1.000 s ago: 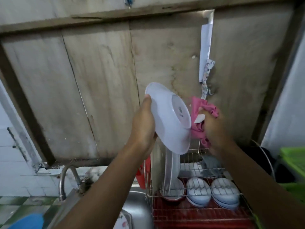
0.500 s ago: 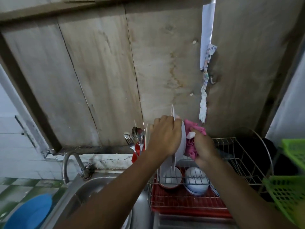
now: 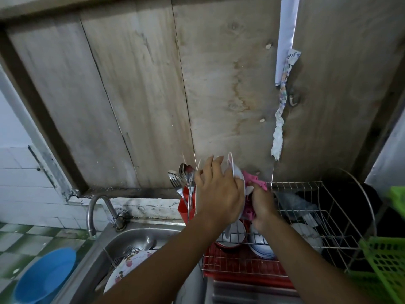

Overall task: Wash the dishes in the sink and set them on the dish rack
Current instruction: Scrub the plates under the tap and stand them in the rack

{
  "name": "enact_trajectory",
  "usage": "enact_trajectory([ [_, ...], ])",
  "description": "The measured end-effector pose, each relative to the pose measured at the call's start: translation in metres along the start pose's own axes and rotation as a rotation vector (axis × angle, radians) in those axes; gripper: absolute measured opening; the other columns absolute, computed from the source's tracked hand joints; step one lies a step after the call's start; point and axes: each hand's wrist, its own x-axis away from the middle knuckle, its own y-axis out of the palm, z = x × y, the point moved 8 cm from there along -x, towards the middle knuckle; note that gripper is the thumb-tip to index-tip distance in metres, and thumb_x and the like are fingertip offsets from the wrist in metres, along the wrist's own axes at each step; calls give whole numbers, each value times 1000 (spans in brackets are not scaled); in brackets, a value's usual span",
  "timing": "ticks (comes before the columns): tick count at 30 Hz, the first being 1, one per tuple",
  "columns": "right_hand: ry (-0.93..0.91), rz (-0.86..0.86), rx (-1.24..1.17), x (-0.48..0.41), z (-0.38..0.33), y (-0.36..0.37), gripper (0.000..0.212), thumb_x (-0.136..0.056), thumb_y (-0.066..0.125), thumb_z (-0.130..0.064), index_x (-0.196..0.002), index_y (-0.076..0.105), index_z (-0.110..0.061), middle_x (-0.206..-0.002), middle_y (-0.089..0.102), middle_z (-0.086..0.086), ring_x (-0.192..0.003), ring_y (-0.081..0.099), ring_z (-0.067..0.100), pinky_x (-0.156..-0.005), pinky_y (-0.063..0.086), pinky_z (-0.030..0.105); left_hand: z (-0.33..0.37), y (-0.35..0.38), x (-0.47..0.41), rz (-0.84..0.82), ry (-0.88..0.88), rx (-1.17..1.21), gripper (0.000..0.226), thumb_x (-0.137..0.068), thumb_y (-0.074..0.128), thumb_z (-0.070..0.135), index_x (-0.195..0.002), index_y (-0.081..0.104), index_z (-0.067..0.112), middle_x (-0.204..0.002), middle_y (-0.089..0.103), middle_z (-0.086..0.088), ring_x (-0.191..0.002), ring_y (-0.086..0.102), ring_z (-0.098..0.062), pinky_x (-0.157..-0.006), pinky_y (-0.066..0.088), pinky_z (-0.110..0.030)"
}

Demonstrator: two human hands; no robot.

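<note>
Now the white plate (image 3: 237, 175) stands up on its edge in the dish rack (image 3: 306, 184), and it looks thin, round and plain. The left hand (image 3: 219, 191) lies on the plate with its fingers spread and nearly straight, not wrapped around it. The right hand (image 3: 262, 204) squeezes a pink cloth (image 3: 255, 179) just beside the plate.

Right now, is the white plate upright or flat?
Upright: the white plate stands on edge at the dish rack, left hand on it.
</note>
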Motion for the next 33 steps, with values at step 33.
enact_trajectory([
  [33, 216, -453, -314, 116, 12, 196, 31, -98, 53, -16, -69, 63, -20, -51, 54, -4, -42, 55, 8, -42, 45, 16, -101, -121, 80, 320, 153, 253, 25, -97, 55, 28, -109, 74, 16, -120, 65, 7, -85, 69, -15, -64, 58, -37],
])
